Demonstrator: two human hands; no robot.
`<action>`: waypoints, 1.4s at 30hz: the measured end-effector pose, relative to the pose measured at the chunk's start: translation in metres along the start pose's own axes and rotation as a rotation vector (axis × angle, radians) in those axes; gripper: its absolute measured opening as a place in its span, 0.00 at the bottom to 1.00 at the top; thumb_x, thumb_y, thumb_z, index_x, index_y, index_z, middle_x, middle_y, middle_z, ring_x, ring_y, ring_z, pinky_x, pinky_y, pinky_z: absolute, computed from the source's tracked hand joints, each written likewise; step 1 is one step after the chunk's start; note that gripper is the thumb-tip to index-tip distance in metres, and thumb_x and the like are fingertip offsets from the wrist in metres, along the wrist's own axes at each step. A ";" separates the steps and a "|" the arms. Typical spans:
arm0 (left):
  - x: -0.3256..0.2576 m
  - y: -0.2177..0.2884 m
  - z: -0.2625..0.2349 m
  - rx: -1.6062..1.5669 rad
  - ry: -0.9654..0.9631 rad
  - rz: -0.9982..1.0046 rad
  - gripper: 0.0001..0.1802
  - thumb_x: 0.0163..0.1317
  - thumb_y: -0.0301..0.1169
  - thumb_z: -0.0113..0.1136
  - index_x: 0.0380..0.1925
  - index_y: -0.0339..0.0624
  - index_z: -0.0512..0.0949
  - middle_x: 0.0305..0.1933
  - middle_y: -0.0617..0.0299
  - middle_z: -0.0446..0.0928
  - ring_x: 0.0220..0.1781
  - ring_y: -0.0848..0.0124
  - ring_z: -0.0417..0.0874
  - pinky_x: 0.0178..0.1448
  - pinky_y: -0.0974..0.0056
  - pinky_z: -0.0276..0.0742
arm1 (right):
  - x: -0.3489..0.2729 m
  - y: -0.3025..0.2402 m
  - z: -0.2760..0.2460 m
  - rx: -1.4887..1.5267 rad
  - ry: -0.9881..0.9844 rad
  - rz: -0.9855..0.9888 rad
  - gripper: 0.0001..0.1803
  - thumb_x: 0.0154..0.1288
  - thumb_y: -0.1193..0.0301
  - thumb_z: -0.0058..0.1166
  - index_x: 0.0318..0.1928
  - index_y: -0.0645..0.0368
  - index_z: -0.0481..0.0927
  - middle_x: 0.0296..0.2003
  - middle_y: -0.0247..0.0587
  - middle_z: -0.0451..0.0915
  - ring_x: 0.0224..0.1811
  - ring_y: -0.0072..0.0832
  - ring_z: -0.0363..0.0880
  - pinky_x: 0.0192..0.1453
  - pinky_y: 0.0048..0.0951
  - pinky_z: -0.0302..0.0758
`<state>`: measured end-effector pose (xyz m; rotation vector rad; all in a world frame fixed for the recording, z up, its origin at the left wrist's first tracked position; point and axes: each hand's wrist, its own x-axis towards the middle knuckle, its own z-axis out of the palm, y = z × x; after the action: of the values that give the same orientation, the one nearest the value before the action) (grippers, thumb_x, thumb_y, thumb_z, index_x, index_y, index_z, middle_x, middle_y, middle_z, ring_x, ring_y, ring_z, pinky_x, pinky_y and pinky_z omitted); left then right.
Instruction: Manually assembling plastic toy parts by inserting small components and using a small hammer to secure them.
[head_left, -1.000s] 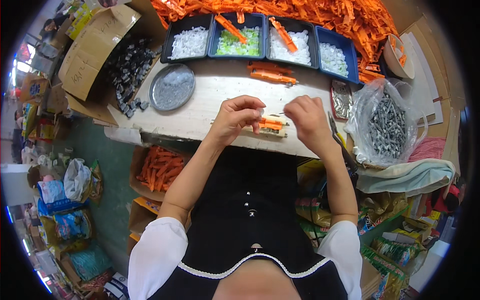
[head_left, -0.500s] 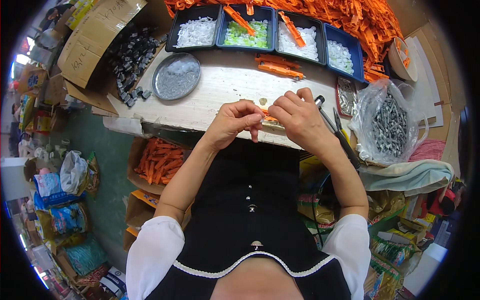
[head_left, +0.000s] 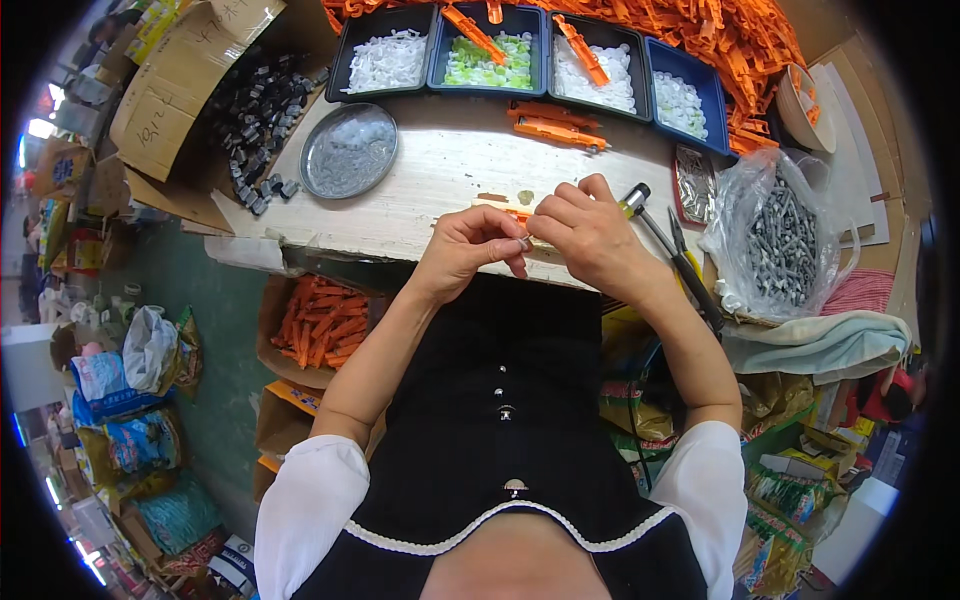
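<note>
A small orange plastic piece (head_left: 516, 214), mostly hidden, shows only as a thin sliver. It sits between the two hands at the near edge of the bench (head_left: 440, 180). The left hand (head_left: 470, 250) and right hand (head_left: 590, 235) meet fingertip to fingertip, both pinched closed on it.

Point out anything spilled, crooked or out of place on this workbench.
Orange plastic parts are heaped loose behind the trays, and a few lie inside the white-piece bins. Dark parts spill from the cardboard box onto the bench. Both hands, left and right, pinch a small piece at the bench edge.
</note>
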<state>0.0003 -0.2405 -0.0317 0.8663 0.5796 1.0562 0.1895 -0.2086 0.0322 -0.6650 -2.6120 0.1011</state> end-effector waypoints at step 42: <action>-0.008 0.002 -0.002 0.020 -0.081 0.029 0.02 0.54 0.20 0.58 0.28 0.34 0.75 0.33 0.59 0.74 0.32 0.68 0.80 0.38 0.67 0.79 | 0.005 -0.007 -0.009 -0.026 -0.097 -0.107 0.08 0.47 0.75 0.51 0.31 0.53 0.73 0.26 0.28 0.68 0.33 0.24 0.68 0.40 0.28 0.61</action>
<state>-0.0048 -0.2466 -0.0309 0.9335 0.5115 1.0376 0.1866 -0.2129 0.0439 -0.5408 -2.7409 0.0680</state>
